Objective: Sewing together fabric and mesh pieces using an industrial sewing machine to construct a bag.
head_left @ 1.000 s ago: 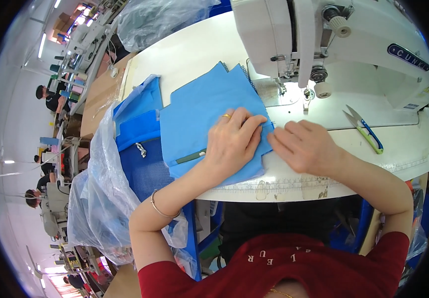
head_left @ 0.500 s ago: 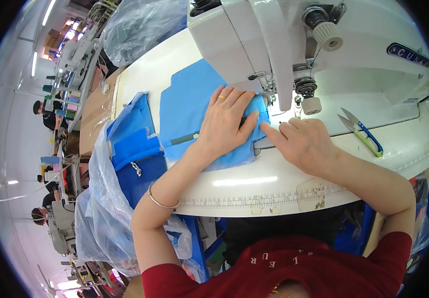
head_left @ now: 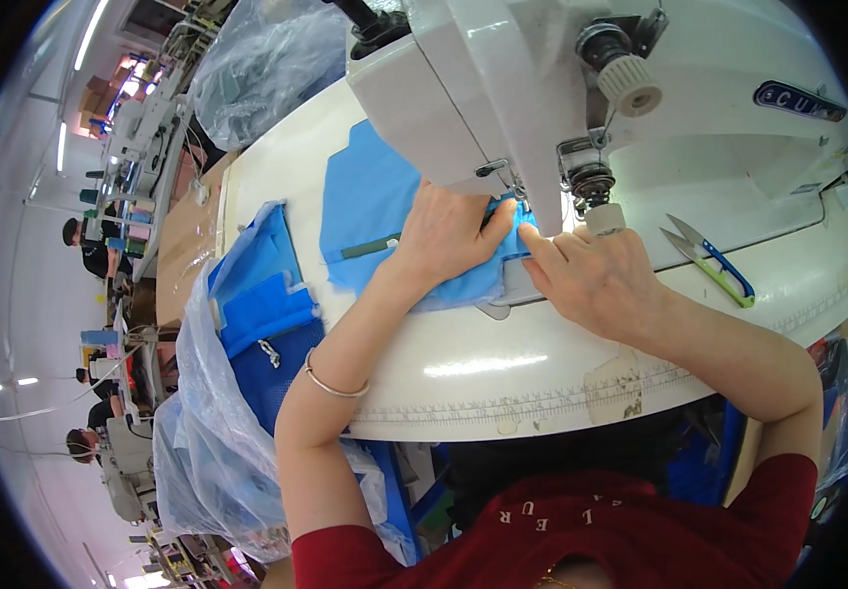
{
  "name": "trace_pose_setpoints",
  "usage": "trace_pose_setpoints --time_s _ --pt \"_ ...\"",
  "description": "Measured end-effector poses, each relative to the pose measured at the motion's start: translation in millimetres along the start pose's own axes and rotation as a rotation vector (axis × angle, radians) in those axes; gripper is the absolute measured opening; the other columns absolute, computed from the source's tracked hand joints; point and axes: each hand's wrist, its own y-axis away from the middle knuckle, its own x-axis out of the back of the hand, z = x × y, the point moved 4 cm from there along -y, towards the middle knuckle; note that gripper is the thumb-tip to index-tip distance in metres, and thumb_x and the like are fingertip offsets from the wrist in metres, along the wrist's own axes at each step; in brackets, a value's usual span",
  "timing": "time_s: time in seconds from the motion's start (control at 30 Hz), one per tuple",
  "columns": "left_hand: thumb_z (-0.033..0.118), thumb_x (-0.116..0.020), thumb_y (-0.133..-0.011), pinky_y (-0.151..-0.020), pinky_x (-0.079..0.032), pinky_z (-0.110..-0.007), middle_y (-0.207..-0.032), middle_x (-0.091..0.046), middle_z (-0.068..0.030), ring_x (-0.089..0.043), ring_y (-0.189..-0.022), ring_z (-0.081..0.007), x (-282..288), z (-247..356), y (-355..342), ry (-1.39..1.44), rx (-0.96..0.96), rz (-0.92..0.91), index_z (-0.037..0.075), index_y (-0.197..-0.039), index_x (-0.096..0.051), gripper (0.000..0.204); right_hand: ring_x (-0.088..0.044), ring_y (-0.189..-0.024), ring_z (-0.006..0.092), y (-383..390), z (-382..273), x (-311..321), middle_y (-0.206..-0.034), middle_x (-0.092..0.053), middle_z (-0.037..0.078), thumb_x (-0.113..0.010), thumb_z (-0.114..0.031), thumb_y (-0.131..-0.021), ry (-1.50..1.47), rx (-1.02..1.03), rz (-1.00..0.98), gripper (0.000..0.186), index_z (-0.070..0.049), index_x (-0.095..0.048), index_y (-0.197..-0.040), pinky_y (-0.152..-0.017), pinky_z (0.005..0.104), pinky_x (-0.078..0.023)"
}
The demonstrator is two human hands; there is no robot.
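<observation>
A light blue fabric piece [head_left: 370, 187] with a dark green strip [head_left: 370, 246] lies under the head of a white sewing machine [head_left: 463, 88]. My left hand [head_left: 443, 236] rests on it, thumb and fingers closing on its right edge beside the presser foot [head_left: 521, 201]. The machine head hides some of those fingertips. From the right, my right hand [head_left: 596, 280] grips the same edge near the needle area, its index finger extended and the others curled.
Thread snips [head_left: 713, 263] with blue and green handles lie right on the white table [head_left: 473, 393]. Darker blue fabric pieces [head_left: 267, 309] sit at the left edge over a clear plastic bag [head_left: 218, 461]. Another plastic bag [head_left: 257, 79] is at the back. People work at machines far left.
The fabric has shifted away from me, farther under the machine head. My left hand has moved with it, its fingers now partly hidden. My right hand stays beside the edge.
</observation>
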Motion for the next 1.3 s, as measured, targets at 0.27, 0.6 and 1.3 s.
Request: trace_pose_setpoints --time_s 0.27,0.6,1.3 --pt "0.021 -0.064 -0.08 -0.076 -0.042 -0.045 -0.085 -0.061 -0.0149 -0.055 -0.087 -0.0361 5 3 1 0.021 0.107 -0.115 0.002 -0.092 -0.061 0.023 -0.06 -0.053 0.0129 4 1 -3 -0.057 -0.054 0.0 -0.064 -0.014 -0.079 -0.029 0.021 -0.004 0.026 0.002 -0.062 -0.099 -0.04 0.0282 -0.044" --pt "0.009 -0.068 -0.069 -0.08 -0.045 -0.04 -0.096 -0.06 -0.0088 -0.056 -0.089 -0.0292 26 55 28 -0.048 -0.093 0.065 0.004 -0.099 -0.064 0.03 -0.055 -0.054 0.0148 16 -22 5 -0.06 -0.051 0.001 -0.063 -0.009 -0.063 -0.204 0.267 0.015 0.012 -0.008 -0.051 -0.064 -0.04 0.0288 -0.042" --pt "0.011 -0.069 -0.081 -0.076 -0.045 -0.035 -0.096 -0.065 -0.0112 -0.058 -0.087 -0.0267 23 22 23 0.135 0.075 0.035 0.002 -0.099 -0.068 0.02 -0.056 -0.049 0.0154 10 3 0 -0.059 -0.055 0.002 -0.064 -0.013 -0.077 -0.024 0.003 -0.108 0.032 0.0 -0.061 -0.106 -0.04 0.0302 -0.039"
